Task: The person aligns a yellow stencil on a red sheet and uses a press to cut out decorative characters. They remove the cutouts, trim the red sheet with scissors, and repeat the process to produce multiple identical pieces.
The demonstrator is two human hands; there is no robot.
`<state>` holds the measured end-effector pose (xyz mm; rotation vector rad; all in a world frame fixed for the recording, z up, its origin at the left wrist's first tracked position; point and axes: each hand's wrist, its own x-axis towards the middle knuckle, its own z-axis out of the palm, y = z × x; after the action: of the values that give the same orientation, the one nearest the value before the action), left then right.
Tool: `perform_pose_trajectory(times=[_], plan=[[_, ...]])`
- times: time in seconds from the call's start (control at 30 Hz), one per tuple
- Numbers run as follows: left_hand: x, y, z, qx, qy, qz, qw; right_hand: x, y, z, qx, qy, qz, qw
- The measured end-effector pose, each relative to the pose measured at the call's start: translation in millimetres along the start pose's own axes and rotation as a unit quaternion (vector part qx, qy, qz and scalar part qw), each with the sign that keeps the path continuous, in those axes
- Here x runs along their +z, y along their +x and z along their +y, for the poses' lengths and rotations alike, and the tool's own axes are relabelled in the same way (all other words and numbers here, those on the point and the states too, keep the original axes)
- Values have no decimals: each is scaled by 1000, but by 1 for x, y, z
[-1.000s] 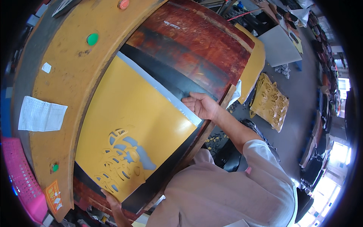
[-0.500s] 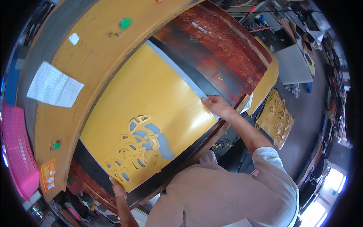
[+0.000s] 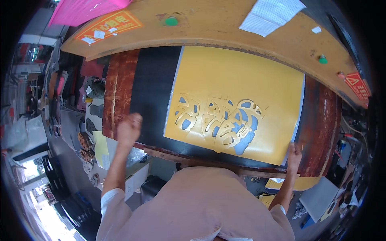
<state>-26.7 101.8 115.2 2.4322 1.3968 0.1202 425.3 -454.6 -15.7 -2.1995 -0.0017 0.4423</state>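
Observation:
A large yellow sheet [image 3: 237, 74] lies flat on a black board, with pieces cut through its lower part and grey-blue showing in the openings. Grey-blue also edges its left and right sides. My left hand [image 3: 129, 127] is closed in a fist, apart from the sheet, over the left part of the black board [image 3: 155, 92]; nothing shows in it. At the sheet's lower right corner my right hand [image 3: 294, 156] is closed, its fingers curled and slightly blurred. Whether it pinches the sheet's edge is hidden.
A worn red-brown bed [image 3: 118, 88] carries the board, with a wooden strip [image 3: 161, 154] along its near edge. Beyond it arches a yellow machine beam [image 3: 217, 30] with green buttons [image 3: 171, 21] and a paper sheet [image 3: 272, 16]. A pink basket [image 3: 86, 10] is at the upper left.
My view has turned, so the sheet now appears squarely in front. My left hand has come off the sheet's lower left corner. My right hand is nearer the lower right corner.

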Motion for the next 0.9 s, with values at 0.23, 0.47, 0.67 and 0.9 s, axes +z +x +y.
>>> perform_pose_trajectory(times=[0.23, 0.47, 0.67, 0.9], plan=[[115, -83, 24, -42, -231, -49, 971, -3, -4, -27, -116, -177, 8, 977], [120, -84, 54, 55, -102, 38, 993, 44, -27, -70, -131, -228, -3, 965], [122, -81, 63, 0, -82, 11, 997, 76, -79, -93, -205, -343, 49, 916], [122, -89, 76, 55, -19, 14, 998, 54, -47, -86, 8, -338, 94, 936]])
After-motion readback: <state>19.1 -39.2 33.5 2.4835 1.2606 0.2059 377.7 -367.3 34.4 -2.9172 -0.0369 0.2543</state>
